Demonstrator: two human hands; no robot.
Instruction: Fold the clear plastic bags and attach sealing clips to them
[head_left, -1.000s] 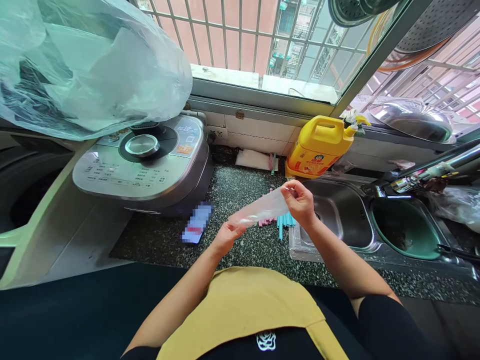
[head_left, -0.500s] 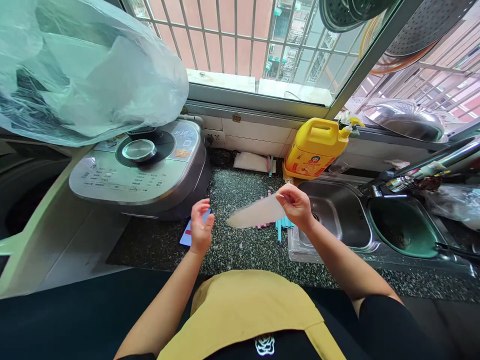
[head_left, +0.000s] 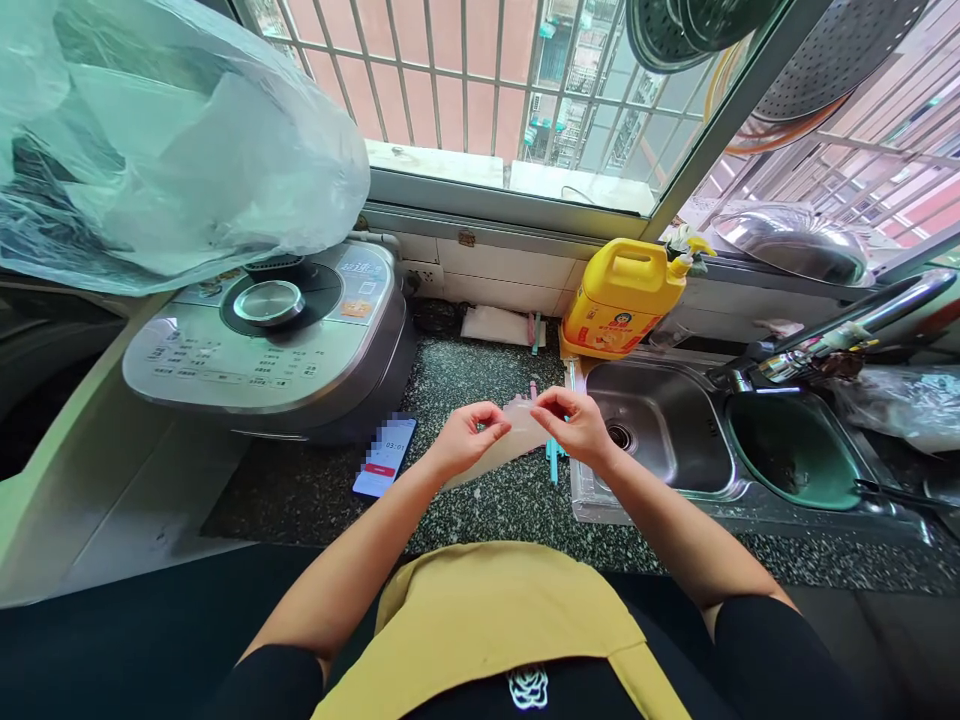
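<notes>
A translucent, tapering plastic bag (head_left: 523, 430) is stretched between my two hands above the dark speckled counter. My left hand (head_left: 471, 440) pinches its upper edge with thumb and fingers, and the narrow end trails down to the left behind that forearm. With the fingertips of my right hand (head_left: 568, 424) I grip the other side of the bag's wide end. Light-blue sticks or clips (head_left: 553, 468) lie under my right hand, partly hidden by it. A pink one (head_left: 534, 386) shows just beyond the bag.
A phone (head_left: 385, 455) lies left of my hands, in front of a rice cooker (head_left: 270, 355) topped by a large plastic bag (head_left: 225, 150). At the right are a yellow jug (head_left: 619, 300), a steel sink (head_left: 664, 420) and a green basin (head_left: 795, 455). A folded white cloth or packet (head_left: 495, 325) rests by the wall.
My left hand, earlier open and apart from the bag, has moved right and now pinches its edge. The bag's wide end has come between both hands; my right hand has shifted slightly left.
</notes>
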